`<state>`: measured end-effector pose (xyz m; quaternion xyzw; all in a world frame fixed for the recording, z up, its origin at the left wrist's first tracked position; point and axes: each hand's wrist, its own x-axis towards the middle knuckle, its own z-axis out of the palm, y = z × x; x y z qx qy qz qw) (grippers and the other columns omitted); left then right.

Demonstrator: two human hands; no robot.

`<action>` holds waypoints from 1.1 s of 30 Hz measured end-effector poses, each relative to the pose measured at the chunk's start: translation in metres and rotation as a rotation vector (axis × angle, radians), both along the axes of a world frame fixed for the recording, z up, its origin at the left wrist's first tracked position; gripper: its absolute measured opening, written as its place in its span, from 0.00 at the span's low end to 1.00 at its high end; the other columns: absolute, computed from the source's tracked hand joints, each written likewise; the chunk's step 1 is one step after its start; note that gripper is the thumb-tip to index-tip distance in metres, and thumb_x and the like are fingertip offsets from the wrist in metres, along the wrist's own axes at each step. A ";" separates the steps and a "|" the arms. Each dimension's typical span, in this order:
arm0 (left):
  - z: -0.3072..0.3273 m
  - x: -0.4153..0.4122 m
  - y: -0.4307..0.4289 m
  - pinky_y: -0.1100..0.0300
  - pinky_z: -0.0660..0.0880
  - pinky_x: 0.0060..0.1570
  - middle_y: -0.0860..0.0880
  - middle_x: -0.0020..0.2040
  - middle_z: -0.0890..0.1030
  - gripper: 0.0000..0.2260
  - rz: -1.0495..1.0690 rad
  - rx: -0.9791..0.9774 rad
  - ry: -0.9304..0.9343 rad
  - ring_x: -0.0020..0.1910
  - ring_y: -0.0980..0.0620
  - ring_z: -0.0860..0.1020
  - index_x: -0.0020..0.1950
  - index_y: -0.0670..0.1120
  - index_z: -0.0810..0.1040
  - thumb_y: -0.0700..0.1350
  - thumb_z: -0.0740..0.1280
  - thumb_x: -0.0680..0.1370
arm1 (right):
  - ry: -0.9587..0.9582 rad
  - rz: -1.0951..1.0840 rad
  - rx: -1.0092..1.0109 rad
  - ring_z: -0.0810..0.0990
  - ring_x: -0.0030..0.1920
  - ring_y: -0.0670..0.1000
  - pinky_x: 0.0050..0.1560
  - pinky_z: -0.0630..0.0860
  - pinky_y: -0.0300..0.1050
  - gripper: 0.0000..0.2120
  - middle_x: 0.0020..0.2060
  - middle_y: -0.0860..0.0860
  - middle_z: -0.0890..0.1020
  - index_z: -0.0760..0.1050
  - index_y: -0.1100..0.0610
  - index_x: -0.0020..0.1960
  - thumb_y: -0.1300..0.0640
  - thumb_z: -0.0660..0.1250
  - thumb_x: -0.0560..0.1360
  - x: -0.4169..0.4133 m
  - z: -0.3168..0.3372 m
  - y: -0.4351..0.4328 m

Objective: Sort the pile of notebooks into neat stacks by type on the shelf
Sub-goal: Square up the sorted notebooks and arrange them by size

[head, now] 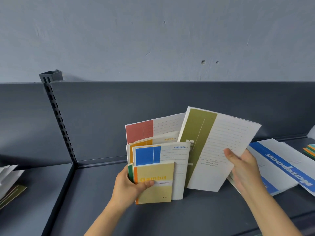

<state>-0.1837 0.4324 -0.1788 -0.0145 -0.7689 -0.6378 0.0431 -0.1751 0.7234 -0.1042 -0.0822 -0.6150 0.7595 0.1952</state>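
The dark grey shelf (102, 201) carries large blue-banded notebooks (288, 169) lying flat at its right end. Just left of them the right hand (243, 169) grips a tilted olive-striped notebook (219, 143) by its right edge, thumb on the cover. Beside it, at the shelf's middle, the left hand (129, 184) clasps an upright bundle, with a red-block notebook (139, 131) and a blue-block notebook (148, 155) behind a small tan Gambit notebook (156, 188) under its thumb.

We are viewing a dark grey shelf (187, 218). Blue-banded notebooks (281, 169) are lying flat on its right side, a small coloured stack (310, 150) just beyond them. A loose pile (10, 181) is resting on the left bay.
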 end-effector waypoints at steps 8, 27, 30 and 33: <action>0.011 -0.005 -0.042 0.64 0.80 0.35 0.55 0.44 0.86 0.19 -0.009 0.023 -0.025 0.43 0.56 0.84 0.51 0.45 0.76 0.32 0.77 0.66 | 0.096 -0.283 0.019 0.80 0.52 0.46 0.49 0.76 0.44 0.14 0.53 0.47 0.80 0.73 0.52 0.62 0.63 0.64 0.78 0.009 0.032 0.037; 0.001 -0.006 -0.043 0.51 0.77 0.60 0.52 0.62 0.74 0.36 -0.044 0.024 -0.049 0.61 0.50 0.76 0.57 0.63 0.68 0.54 0.82 0.55 | -0.166 0.392 -0.034 0.81 0.50 0.45 0.51 0.75 0.43 0.11 0.45 0.44 0.86 0.79 0.50 0.53 0.54 0.57 0.81 -0.038 -0.011 -0.108; -0.003 -0.008 -0.041 0.60 0.81 0.46 0.50 0.54 0.82 0.31 -0.052 0.074 -0.061 0.53 0.52 0.82 0.59 0.55 0.68 0.43 0.81 0.64 | -0.171 0.462 0.012 0.82 0.52 0.42 0.51 0.74 0.41 0.21 0.48 0.44 0.85 0.78 0.48 0.56 0.39 0.54 0.74 -0.035 -0.012 -0.116; -0.001 -0.010 -0.037 0.64 0.80 0.41 0.53 0.52 0.82 0.29 -0.048 0.077 -0.060 0.49 0.60 0.83 0.59 0.55 0.66 0.38 0.77 0.67 | -0.173 0.538 0.082 0.77 0.57 0.38 0.60 0.69 0.39 0.29 0.53 0.40 0.83 0.76 0.46 0.59 0.32 0.51 0.68 -0.032 -0.016 -0.114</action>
